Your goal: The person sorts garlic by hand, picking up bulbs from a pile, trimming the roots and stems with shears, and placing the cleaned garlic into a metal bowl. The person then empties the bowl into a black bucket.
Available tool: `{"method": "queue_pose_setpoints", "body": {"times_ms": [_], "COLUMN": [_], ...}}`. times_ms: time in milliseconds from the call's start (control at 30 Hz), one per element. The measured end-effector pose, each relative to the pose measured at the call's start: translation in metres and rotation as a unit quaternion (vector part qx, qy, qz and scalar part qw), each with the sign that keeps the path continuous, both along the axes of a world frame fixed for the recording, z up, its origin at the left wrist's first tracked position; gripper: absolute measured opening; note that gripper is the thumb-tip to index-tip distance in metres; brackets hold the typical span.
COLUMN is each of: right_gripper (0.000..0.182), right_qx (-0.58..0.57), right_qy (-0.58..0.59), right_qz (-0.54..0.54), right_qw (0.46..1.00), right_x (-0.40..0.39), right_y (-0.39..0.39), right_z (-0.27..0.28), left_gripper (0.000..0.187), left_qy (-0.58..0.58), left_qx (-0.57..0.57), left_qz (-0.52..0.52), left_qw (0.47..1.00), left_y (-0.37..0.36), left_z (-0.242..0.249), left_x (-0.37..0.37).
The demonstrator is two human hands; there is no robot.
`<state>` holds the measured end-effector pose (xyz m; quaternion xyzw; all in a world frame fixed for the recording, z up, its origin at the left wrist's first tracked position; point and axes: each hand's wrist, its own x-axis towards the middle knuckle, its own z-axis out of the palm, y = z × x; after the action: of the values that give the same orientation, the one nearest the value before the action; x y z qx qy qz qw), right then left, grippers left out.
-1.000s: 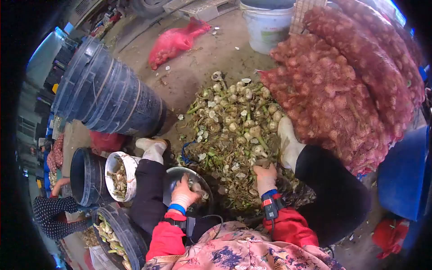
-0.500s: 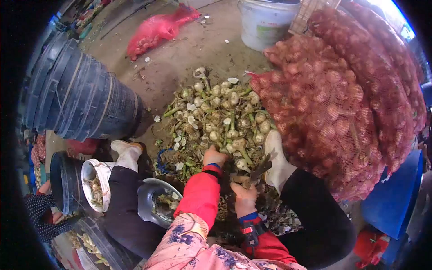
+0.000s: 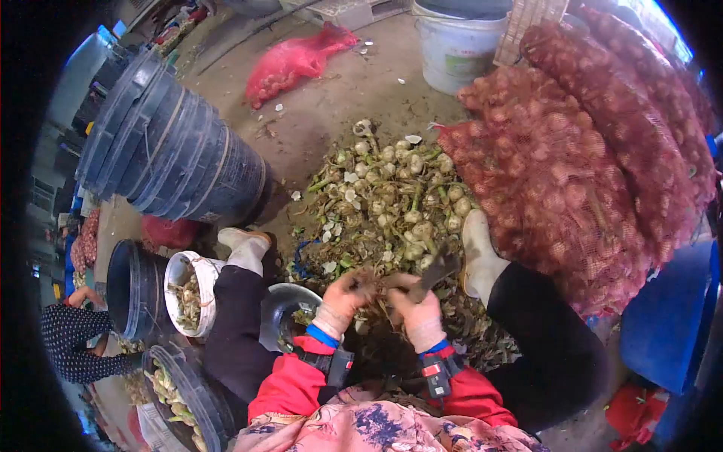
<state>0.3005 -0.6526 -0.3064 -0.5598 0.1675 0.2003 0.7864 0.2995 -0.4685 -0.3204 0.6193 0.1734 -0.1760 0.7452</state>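
Note:
A heap of garlic bulbs (image 3: pixel 399 181) with green stalks lies on the ground between my feet. My left hand (image 3: pixel 345 300) is closed around a garlic bulb (image 3: pixel 369 285), mostly hidden by the fingers, with brown rooty matter showing. Close beside it, my right hand (image 3: pixel 418 310) grips a knife (image 3: pixel 439 270) by its wooden handle, the wide dark blade pointing up and to the right. Below both hands are dark peelings and trimmings. A metal basin (image 3: pixel 280 305) stands left of my left hand, partly behind my leg.
Red mesh sacks (image 3: pixel 550 173) full of bulbs lean at the right. Stacked dark buckets (image 3: pixel 181 143) tilt at the left. A white bucket (image 3: pixel 197 260) and a dark tub (image 3: pixel 215 384) hold garlic pieces. Another person (image 3: pixel 75 339) bends at the far left. A blue container (image 3: pixel 670 316) stands right.
My left hand has drawn back from the heap with a garlic bulb, beside my right hand. My right hand still holds the knife. The camera view has shifted, so the surroundings appear further right.

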Motion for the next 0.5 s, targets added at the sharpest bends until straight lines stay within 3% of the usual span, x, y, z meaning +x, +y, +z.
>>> {"method": "queue_pose_setpoints", "body": {"times_ms": [33,67,100,167,233,300,367,400,467,500], "right_gripper": [0.025,0.026,0.027,0.031,0.024,0.029,0.023,0.023,0.024,0.025], "right_qx": [-0.059,-0.035,-0.011,0.076,0.071,0.044,0.024,0.046,0.062,0.056], "right_qy": [-0.016,-0.012,-0.008,-0.005,-0.039,-0.060,-0.018,0.003,0.020,0.017], "right_qz": [-0.053,-0.106,-0.159,-0.269,-0.271,-0.243,-0.234,-0.221,-0.201,-0.194], "right_qw": [0.997,0.994,0.987,0.960,0.959,0.967,0.972,0.974,0.977,0.979], "right_x": [-0.003,-0.005,-0.008,-0.013,-0.020,-0.021,-0.017,-0.015,-0.008,-0.007], "right_y": [-0.004,-0.014,-0.024,-0.037,-0.047,-0.047,-0.041,-0.040,-0.039,-0.038], "right_z": [0.007,0.018,0.033,0.074,0.071,0.080,0.073,0.075,0.070,0.061], "left_gripper": [0.047,0.033,0.023,0.023,0.025,0.029,0.032,0.032,0.051,0.051], "left_qy": [0.002,0.000,-0.003,-0.008,-0.038,-0.226,-0.328,-0.328,-0.278,-0.283], "left_qx": [0.084,0.097,0.187,0.361,0.509,0.515,0.612,0.609,0.652,0.651], "left_qz": [0.051,0.105,0.077,-0.035,-0.130,-0.144,-0.281,-0.280,-0.459,-0.458], "left_qw": [0.995,0.990,0.979,0.932,0.850,0.815,0.663,0.666,0.536,0.535], "left_y": [0.005,0.009,0.015,0.024,0.001,-0.024,-0.041,-0.052,-0.070,-0.076], "left_z": [-0.008,-0.011,-0.014,-0.024,-0.017,-0.030,-0.053,-0.068,-0.097,-0.107], "left_x": [-0.002,-0.005,-0.003,0.004,0.017,0.030,0.050,0.059,0.084,0.095]}}
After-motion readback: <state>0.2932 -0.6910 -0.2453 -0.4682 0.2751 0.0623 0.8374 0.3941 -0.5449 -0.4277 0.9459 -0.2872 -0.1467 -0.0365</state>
